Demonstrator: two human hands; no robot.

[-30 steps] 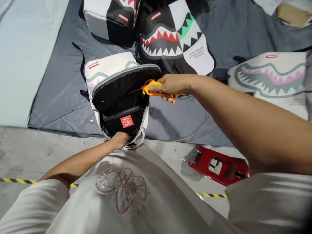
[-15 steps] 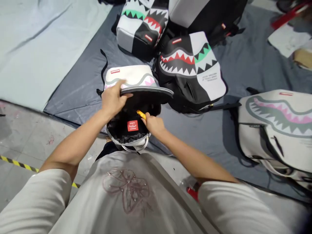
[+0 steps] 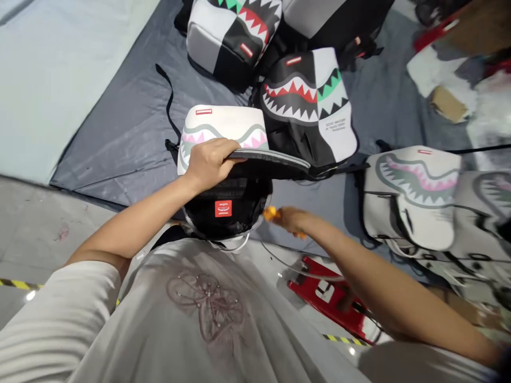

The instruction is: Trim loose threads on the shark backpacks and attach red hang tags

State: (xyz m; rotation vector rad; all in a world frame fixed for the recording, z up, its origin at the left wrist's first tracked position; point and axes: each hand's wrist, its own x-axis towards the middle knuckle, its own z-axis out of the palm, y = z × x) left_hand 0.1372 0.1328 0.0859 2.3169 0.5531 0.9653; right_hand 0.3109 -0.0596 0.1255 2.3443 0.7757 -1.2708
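Right hand (image 3: pixel 290 219) has moved out of the bag opening since the earlier frame, now just beyond the opening's right rim, orange tool (image 3: pixel 271 214) pulled out with it. Left hand (image 3: pixel 213 162) stays on the flap (image 3: pixel 275 166), same as before.

Left fingers: closed over the flap's left part, pinching the edge and keeping it raised. Right fingers: wrapped around the orange tool, motion-blurred, exact finger placement can't be told. Tool tip points left, close to the rim; touching or not, can't tell.

Open cream backpack (image 3: pixel 223 119) sits directly in front of the person, near side, on a grey sheet (image 3: pixel 107 143). Shark-mouth print, pink and grey, faces up on its far part; mouth of the bag gapes toward the person. Dark lining, red label (image 3: pixel 223 208) visible inside.

Black-and-white backpack (image 3: pixel 291 96) lies just beyond, far right of the open one. Another checkered backpack (image 3: pixel 223 45) farther off, cut by the top edge. To the right, well apart, another cream backpack (image 3: pixel 415 175), same style of print. Red panel (image 3: pixel 307 284) on the floor, near right, partly behind the right forearm.
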